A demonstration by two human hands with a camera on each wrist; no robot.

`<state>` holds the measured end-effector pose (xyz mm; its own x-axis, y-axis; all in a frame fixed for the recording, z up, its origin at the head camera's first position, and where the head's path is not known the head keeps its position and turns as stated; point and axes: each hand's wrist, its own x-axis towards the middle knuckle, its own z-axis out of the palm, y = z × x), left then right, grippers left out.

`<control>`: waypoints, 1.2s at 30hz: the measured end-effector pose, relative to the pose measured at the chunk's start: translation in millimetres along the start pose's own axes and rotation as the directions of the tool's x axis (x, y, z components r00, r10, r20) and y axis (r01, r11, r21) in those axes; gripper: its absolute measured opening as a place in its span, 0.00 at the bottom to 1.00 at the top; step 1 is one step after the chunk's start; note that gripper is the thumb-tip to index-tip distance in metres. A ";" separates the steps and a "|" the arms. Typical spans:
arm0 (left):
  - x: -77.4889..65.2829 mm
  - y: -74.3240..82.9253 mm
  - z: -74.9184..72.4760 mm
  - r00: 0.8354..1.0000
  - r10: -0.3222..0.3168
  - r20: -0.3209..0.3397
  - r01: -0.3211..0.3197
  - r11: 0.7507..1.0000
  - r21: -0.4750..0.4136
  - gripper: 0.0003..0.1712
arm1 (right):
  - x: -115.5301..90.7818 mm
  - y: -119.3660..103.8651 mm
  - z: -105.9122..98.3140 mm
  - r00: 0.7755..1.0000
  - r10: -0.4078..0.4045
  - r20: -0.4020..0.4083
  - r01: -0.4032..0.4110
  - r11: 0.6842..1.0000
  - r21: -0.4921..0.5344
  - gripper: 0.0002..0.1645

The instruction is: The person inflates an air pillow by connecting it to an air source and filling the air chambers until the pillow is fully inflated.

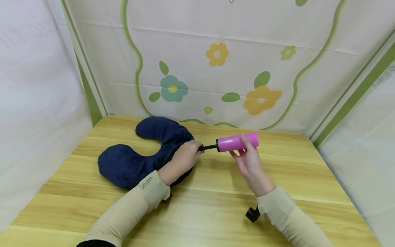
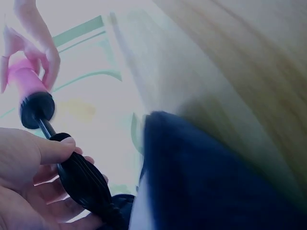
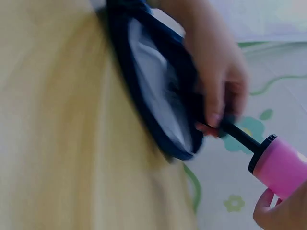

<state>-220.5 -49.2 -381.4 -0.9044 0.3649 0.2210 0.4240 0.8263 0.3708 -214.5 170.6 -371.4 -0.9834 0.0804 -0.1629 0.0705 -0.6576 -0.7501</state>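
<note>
A pink hand pump (image 1: pixel 232 143) with a black end collar is held level over the table by my right hand (image 1: pixel 251 160), thumb on one side and fingers on the other. From the collar a thin black rod (image 1: pixel 210 147) runs left to my left hand (image 1: pixel 184 157). In the left wrist view that hand grips a black grooved handle (image 2: pixel 82 181) at the rod's end. Beneath the left wrist lies a navy U-shaped neck pillow (image 1: pixel 118 166), its gap facing left. The right wrist view shows the pillow's cover parted along one edge, with pale lining (image 3: pixel 152 79) inside.
The wood-grain table (image 1: pixel 203 219) meets a white cloth backdrop (image 1: pixel 191 44) printed with flowers at its far edge. White cloth walls stand at left and right. A small black device (image 1: pixel 253 214) sticks out below the right sleeve.
</note>
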 end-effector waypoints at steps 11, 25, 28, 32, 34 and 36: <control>5.0 7.0 1.2 1.000 0.000 -0.019 0.001 0.999 0.051 0.08 | 0.2 35.5 3.5 0.988 0.086 0.127 -0.062 0.982 -0.180 0.15; -0.3 -12.0 1.2 0.999 -0.024 0.037 0.025 1.000 -0.014 0.10 | 0.7 5.5 -11.4 0.987 0.105 0.118 -0.085 0.983 -0.162 0.13; -1.0 -12.8 0.9 0.999 -0.027 0.040 0.028 1.000 -0.007 0.11 | 1.4 -6.1 -18.3 0.988 0.104 0.111 -0.086 0.985 -0.151 0.14; -1.4 -10.9 2.1 0.999 -0.023 0.025 0.023 1.000 0.013 0.11 | 1.6 -11.3 -22.8 0.988 0.107 0.107 -0.090 0.984 -0.157 0.16; -1.7 -8.3 3.3 1.000 -0.011 0.017 0.010 1.000 0.027 0.11 | 0.9 -8.4 -22.3 0.987 0.113 0.112 -0.093 0.981 -0.171 0.16; -1.8 -5.1 4.5 1.000 0.007 0.010 -0.007 0.999 0.036 0.10 | -0.5 -2.4 -19.2 0.985 0.120 0.121 -0.095 0.977 -0.190 0.16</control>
<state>-221.3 -52.2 -387.7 -0.9020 0.3745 0.2147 0.4283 0.8387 0.3363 -211.0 186.5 -381.8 -0.9809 -0.0904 -0.1724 0.1944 -0.5081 -0.8391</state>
